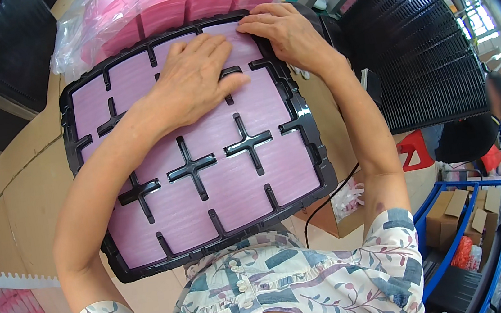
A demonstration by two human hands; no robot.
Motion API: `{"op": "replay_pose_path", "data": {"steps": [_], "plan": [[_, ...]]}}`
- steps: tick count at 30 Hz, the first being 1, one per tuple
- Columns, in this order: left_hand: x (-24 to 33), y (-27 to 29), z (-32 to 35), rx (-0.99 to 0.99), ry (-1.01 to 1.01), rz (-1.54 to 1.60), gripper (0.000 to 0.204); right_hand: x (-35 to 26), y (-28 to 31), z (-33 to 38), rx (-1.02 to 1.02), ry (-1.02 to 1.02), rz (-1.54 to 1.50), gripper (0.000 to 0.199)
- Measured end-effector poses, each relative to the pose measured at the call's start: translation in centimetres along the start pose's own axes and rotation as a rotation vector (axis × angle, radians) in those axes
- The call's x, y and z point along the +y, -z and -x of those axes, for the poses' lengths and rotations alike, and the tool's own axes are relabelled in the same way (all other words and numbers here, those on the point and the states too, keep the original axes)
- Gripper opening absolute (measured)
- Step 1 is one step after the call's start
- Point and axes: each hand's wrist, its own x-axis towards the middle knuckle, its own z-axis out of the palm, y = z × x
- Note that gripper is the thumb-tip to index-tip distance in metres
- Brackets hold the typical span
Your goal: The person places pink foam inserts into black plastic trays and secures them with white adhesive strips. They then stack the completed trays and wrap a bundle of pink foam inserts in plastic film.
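Note:
In front of me lies a black plastic tray (330, 175), split into several compartments by cross-shaped ribs. Pink foam sheets (183, 218) lie flat in the compartments. My left hand (199, 69) rests palm down over the far middle of the tray, its fingers stretched out and its thumb pointing right. My right hand (288, 33) reaches to the far right corner, where its extended fingertips touch the edge of the sheet in that compartment. The right thumb is hidden. Neither hand visibly grips anything.
Beyond the tray, stacks of pink foam sheets (164, 14) sit partly in clear plastic. Stacked black trays stand at right (418, 48) and far left (16, 54). Cardboard (30, 196) covers the work surface. A blue rack (424, 223) holds cartons; a person in dark clothing (470, 139) is at right.

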Motion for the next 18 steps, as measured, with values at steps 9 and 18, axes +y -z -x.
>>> {"op": "replay_pose_path", "data": {"steps": [9, 18], "plan": [[-1.9, 0.6, -0.8, -0.007, -0.044, -0.068, 0.040, -1.6, 2.1, 1.3, -0.053, 0.017, 0.152, 0.025], [-1.7, 9.7, 8.7, 0.141, 0.336, 0.181, 0.050, -4.2, 6.0, 3.5, -0.021, -0.086, -0.030, 0.031]]}}
